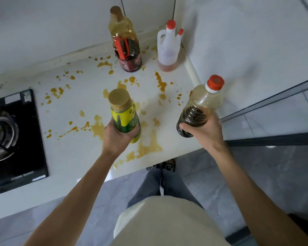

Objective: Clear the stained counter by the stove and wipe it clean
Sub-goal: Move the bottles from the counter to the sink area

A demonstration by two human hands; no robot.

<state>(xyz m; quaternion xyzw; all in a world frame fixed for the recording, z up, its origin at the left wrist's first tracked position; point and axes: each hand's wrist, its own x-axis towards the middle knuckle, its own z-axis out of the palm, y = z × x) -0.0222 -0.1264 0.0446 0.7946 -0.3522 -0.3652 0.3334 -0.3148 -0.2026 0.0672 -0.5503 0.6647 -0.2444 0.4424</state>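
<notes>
The white counter (75, 148) is splashed with orange-brown stains, the largest near its front edge. My left hand (118, 134) grips a yellow-labelled bottle (124, 112) with a gold cap, held over the counter's middle. My right hand (205, 132) grips a clear bottle of dark sauce (199, 107) with a red cap, near the counter's right end. At the back stand a tall oil bottle (125, 41) with a dark red label and a white plastic jug (168, 48) with red caps.
A black glass stove (25, 139) with a burner sits at the left of the counter. White walls close the back and right side. A dark-framed glass panel (274, 121) lies to the right. Grey floor tiles and my legs are below the counter's front edge.
</notes>
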